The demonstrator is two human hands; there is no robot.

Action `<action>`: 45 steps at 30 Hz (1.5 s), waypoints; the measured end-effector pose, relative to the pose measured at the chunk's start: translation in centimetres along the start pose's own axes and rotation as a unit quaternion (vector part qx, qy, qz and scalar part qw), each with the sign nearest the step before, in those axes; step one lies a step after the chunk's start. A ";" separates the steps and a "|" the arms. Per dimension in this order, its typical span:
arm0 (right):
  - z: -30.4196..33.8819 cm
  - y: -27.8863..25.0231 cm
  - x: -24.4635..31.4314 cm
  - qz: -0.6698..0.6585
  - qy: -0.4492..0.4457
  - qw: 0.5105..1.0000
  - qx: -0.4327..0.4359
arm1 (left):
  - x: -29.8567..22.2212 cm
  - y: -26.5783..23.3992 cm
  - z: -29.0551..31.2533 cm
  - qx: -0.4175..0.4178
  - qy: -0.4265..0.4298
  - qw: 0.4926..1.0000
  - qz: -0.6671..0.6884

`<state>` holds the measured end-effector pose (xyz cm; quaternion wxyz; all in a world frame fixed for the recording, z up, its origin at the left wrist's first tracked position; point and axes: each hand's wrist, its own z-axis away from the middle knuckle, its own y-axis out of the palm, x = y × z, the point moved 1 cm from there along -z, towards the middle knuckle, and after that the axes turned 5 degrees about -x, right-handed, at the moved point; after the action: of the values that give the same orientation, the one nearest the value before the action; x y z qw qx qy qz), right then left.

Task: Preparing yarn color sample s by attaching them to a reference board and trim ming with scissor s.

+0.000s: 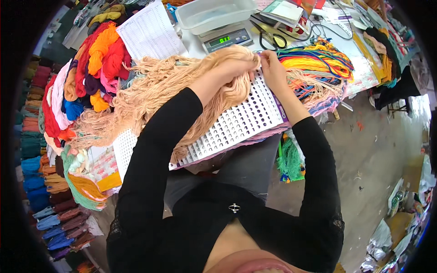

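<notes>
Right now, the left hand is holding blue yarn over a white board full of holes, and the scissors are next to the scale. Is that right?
Not quite: the yarn in the left hand is pale peach, as the head view shows. The white board, scissors and scale are as you said.

Count: mostly singles, yarn point(182, 86) too tangled to tally.
Hands: 2, left hand point(234, 68) + right hand point(273, 68). Scale point(239, 36) x1, tub point(196, 23) x1, scissors point(264, 34) x1 pair, pendant point(234, 208) x1. Holed card point(236, 120): 2 patches showing, can't tell if one piece. Skeins point(102, 50): many, overlapping.
</notes>
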<state>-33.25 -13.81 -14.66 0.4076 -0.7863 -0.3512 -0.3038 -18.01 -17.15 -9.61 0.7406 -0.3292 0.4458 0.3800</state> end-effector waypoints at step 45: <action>0.1 0.0 0.8 0.171 -0.073 0.982 0.044 | 1.1 -1.2 0.6 -0.141 0.437 0.805 -0.375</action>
<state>-32.73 -13.51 -14.07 0.4613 -0.8359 -0.2535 -0.1556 -16.42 -16.97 -10.21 0.4976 -0.7027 0.5057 -0.0528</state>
